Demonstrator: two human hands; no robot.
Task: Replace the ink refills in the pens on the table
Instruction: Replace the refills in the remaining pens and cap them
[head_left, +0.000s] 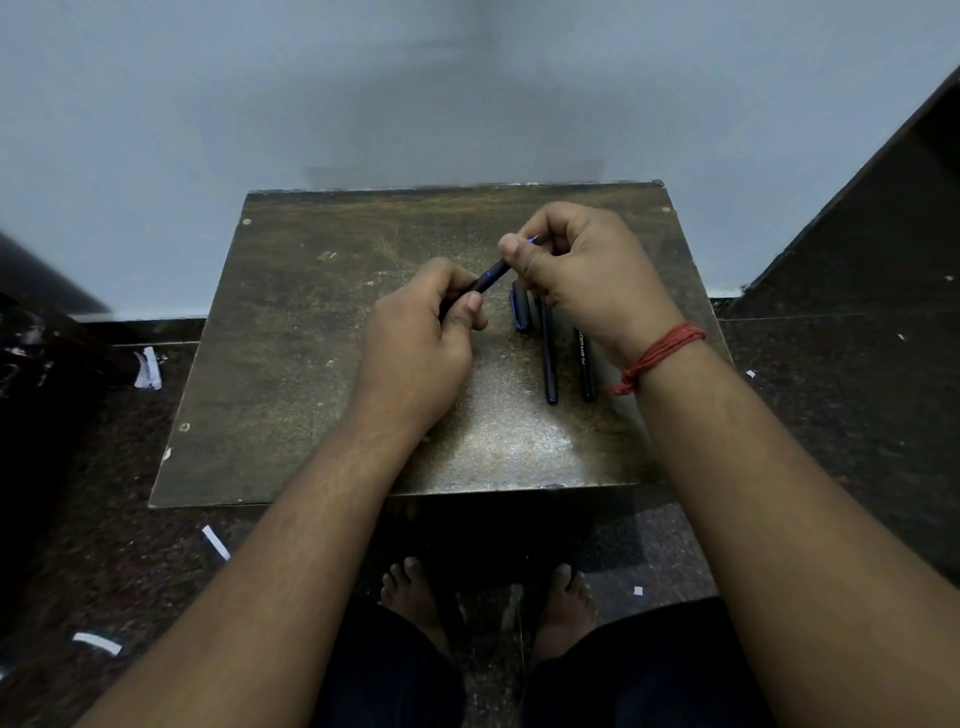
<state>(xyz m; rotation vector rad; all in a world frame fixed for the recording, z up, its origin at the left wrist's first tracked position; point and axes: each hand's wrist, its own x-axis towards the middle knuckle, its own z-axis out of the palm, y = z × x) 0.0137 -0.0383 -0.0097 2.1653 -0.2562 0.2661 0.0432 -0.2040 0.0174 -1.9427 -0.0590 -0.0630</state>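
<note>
- Midway over the surface (311, 364), a dark pen (491, 275) is gripped by both hands: left hand (423, 338) curled round its near end, right hand (587, 275) pinching its far, blue-tipped end.
- Just right, beneath the right hand, two pens (548, 353) and a cap (521, 309) lie on the surface.

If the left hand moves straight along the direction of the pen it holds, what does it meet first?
Probably the right hand, which already grips the far end of the same pen that the left hand holds; nothing lies between them.
</note>
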